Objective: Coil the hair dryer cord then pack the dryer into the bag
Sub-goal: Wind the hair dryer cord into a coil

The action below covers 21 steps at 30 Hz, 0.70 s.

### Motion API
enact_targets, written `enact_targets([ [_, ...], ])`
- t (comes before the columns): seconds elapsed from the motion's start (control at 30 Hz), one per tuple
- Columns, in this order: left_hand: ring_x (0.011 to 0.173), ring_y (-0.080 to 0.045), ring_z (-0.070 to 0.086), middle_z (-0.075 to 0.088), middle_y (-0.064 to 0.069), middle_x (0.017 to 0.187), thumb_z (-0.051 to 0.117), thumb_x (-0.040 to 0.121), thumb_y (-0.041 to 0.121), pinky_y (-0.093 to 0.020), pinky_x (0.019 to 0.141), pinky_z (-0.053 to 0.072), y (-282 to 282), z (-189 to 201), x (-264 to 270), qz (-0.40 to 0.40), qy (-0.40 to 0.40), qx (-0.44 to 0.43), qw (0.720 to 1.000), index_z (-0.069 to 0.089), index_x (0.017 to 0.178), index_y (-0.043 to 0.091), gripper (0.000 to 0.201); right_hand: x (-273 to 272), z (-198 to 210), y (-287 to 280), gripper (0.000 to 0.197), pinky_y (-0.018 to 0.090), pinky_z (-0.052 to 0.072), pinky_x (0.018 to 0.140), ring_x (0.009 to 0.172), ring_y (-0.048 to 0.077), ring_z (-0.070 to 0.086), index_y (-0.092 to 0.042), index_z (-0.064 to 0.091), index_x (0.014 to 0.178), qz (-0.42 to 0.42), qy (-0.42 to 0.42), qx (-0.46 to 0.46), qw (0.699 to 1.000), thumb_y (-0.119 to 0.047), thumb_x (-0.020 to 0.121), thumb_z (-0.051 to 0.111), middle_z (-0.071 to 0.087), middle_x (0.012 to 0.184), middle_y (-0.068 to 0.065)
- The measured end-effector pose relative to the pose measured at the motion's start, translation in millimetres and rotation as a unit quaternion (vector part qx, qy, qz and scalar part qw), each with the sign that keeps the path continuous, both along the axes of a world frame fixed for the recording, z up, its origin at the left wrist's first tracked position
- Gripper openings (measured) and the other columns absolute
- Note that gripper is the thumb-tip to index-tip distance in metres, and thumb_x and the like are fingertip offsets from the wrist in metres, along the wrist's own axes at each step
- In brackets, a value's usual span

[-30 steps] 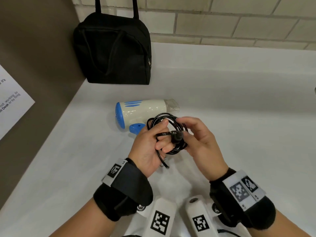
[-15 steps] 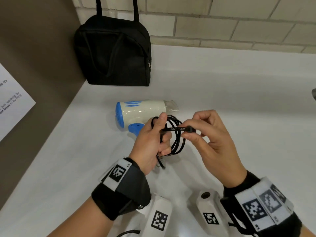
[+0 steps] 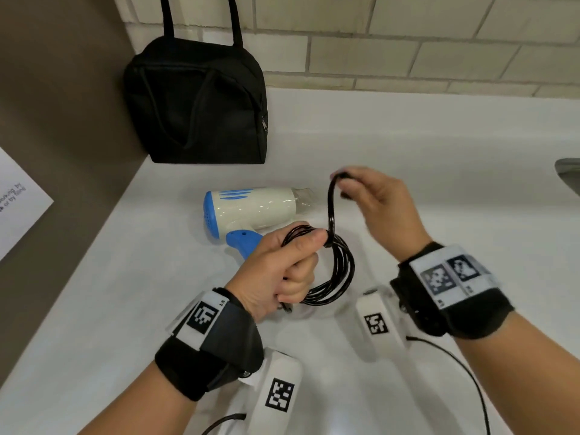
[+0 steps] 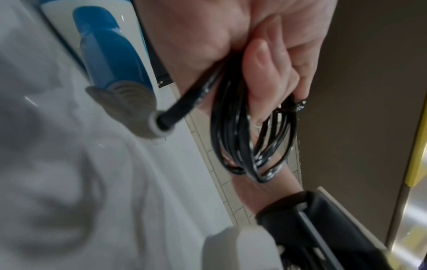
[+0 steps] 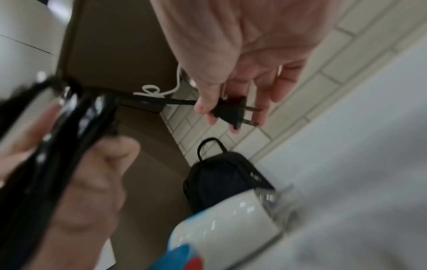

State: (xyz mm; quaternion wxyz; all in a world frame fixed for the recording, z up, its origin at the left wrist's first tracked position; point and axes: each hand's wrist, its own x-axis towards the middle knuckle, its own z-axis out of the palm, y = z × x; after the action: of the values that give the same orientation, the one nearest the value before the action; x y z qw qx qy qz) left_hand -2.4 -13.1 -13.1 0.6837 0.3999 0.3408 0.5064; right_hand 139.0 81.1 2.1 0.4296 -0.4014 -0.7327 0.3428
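A white and blue hair dryer (image 3: pixel 251 211) lies on its side on the white counter (image 3: pixel 439 215), its blue handle (image 4: pixel 110 54) toward me. My left hand (image 3: pixel 282 265) grips the coiled black cord (image 3: pixel 339 277), thumb pressed on top of the loops (image 4: pixel 242 142). My right hand (image 3: pixel 376 199) is raised beyond the coil and pinches the black two-prong plug (image 5: pixel 231 113) between thumb and fingers, the free end of the cord (image 3: pixel 331 208) running up from the coil. The black bag (image 3: pixel 197 105) stands zipped at the back left corner.
A brown side wall (image 3: pixel 62 152) with a white paper sign (image 3: pixel 18 199) bounds the counter on the left. A tiled wall (image 3: pixel 408 42) runs along the back. A grey object's edge (image 3: pixel 568 174) shows at far right.
My right hand has lifted the plug end up and away from the coil, drawing the last stretch of cord upright. My left hand keeps hold of the loops.
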Motion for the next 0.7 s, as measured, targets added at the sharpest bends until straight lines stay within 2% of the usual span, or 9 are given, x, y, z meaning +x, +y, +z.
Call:
enact_targets([
  [0.07, 0.025, 0.000, 0.017, 0.027, 0.013, 0.034, 0.067, 0.065, 0.036, -0.006, 0.035, 0.017, 0, 1, 0, -0.004, 0.004, 0.004, 1.000, 0.042, 0.050, 0.025, 0.031, -11, -12, -7, 0.015, 0.035, 0.050, 0.075, 0.070, 0.012, 0.061, -0.015, 0.067, 0.094, 0.026, -0.038, -0.033, 0.998, -0.015, 0.086, 0.055, 0.064, 0.079, -0.001],
  [0.17, 0.025, 0.001, 0.019, 0.029, 0.014, 0.034, 0.073, 0.063, 0.044, -0.005, 0.035, 0.021, -2, 1, -2, 0.007, -0.002, 0.010, 1.000, 0.051, 0.054, 0.024, 0.030, -20, -18, -27, 0.017, 0.017, 0.047, 0.063, 0.061, 0.001, 0.058, -0.003, 0.067, 0.091, 0.118, -0.016, -0.176, 0.977, -0.008, 0.087, 0.051, 0.062, 0.071, 0.003],
  [0.27, 0.025, -0.001, 0.018, 0.028, 0.012, 0.035, 0.062, 0.077, 0.039, -0.006, 0.034, 0.021, -1, 2, -3, 0.085, 0.018, -0.017, 0.996, 0.042, 0.058, 0.018, 0.035, -19, -15, -38, 0.020, 0.021, 0.051, 0.061, 0.064, 0.016, 0.058, 0.002, 0.065, 0.088, 0.126, 0.071, -0.299, 0.943, -0.009, 0.089, 0.048, 0.062, 0.076, 0.016],
  [0.3, 0.026, -0.002, 0.018, 0.027, 0.012, 0.036, 0.060, 0.080, 0.040, -0.008, 0.032, 0.022, 0, 3, -2, 0.113, 0.033, -0.017, 0.993, 0.041, 0.058, 0.018, 0.036, -17, -14, -38, 0.021, 0.021, 0.053, 0.057, 0.060, 0.017, 0.058, 0.000, 0.065, 0.084, 0.119, 0.107, -0.328, 0.931, -0.010, 0.089, 0.047, 0.063, 0.072, 0.014],
  [0.37, 0.027, -0.004, 0.019, 0.027, 0.011, 0.036, 0.058, 0.071, 0.041, -0.013, 0.030, 0.026, 3, 6, 0, 0.153, 0.071, -0.008, 0.986, 0.045, 0.057, 0.020, 0.029, -13, -13, -38, 0.024, 0.022, 0.054, 0.053, 0.051, 0.015, 0.059, -0.003, 0.064, 0.077, 0.116, 0.163, -0.367, 0.908, -0.009, 0.090, 0.045, 0.065, 0.062, 0.008],
  [0.47, 0.027, -0.005, 0.024, 0.029, 0.011, 0.033, 0.056, 0.064, 0.042, -0.017, 0.031, 0.035, 5, 7, 5, 0.189, 0.132, 0.004, 0.973, 0.051, 0.062, 0.020, 0.023, -7, -12, -39, 0.022, 0.028, 0.053, 0.054, 0.046, 0.018, 0.059, -0.005, 0.059, 0.077, 0.117, 0.198, -0.407, 0.884, -0.004, 0.090, 0.041, 0.067, 0.058, 0.006],
  [0.6, 0.027, -0.008, 0.040, 0.039, 0.005, 0.035, 0.053, 0.063, 0.053, -0.018, 0.037, 0.039, 5, 1, 9, 0.206, 0.210, 0.014, 0.956, 0.054, 0.063, 0.023, 0.030, -2, -16, -40, 0.014, 0.038, 0.049, 0.069, 0.056, 0.023, 0.061, -0.007, 0.059, 0.087, 0.141, 0.195, -0.444, 0.863, -0.003, 0.082, 0.046, 0.065, 0.074, 0.012],
  [0.67, 0.028, -0.008, 0.044, 0.046, 0.004, 0.036, 0.052, 0.068, 0.052, -0.017, 0.038, 0.039, 5, -1, 10, 0.213, 0.224, 0.014, 0.951, 0.052, 0.062, 0.024, 0.028, -1, -17, -42, 0.023, 0.035, 0.050, 0.070, 0.063, 0.025, 0.062, -0.001, 0.062, 0.092, 0.176, 0.185, -0.451, 0.855, -0.009, 0.072, 0.053, 0.066, 0.078, 0.014],
  [0.7, 0.029, -0.009, 0.045, 0.050, 0.004, 0.036, 0.052, 0.069, 0.050, -0.016, 0.038, 0.040, 6, -2, 11, 0.218, 0.219, 0.013, 0.951, 0.052, 0.062, 0.023, 0.027, 0, -17, -43, 0.023, 0.032, 0.053, 0.067, 0.063, 0.024, 0.064, -0.001, 0.065, 0.085, 0.186, 0.186, -0.452, 0.852, -0.013, 0.068, 0.054, 0.068, 0.075, 0.011],
])
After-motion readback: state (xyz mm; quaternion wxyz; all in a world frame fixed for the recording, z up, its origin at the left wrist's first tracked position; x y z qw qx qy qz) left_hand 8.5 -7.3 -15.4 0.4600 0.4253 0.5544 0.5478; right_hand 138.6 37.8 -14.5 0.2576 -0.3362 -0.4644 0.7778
